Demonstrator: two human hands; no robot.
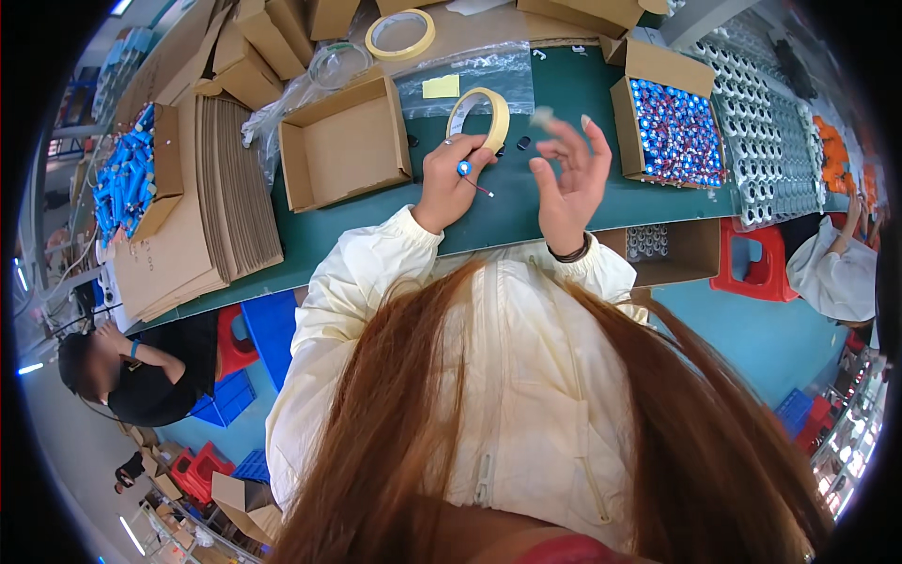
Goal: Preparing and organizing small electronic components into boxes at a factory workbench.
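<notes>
My left hand [449,188] is closed around a blue cylindrical battery cell [464,168]; its round end faces up. Thin red and dark wires [480,187] with a small white plug trail from it. Against the fingers of that hand stands a roll of cream masking tape [501,120], tilted on its edge. To the right, my right hand [575,180] is raised over the table with its fingers apart and slightly blurred. A pale smear shows at one fingertip; I cannot tell what it is. Small black pieces [523,143] lie between the hands.
An open cardboard box [346,150] sits left of my hands, beside stacked flat cardboard [221,188]. Boxes of blue cells stand far left [167,179] and right [631,141]. Further right are perforated trays [766,132]. Another tape roll [400,35] and a plastic bag [507,75] lie behind. People sit at both sides.
</notes>
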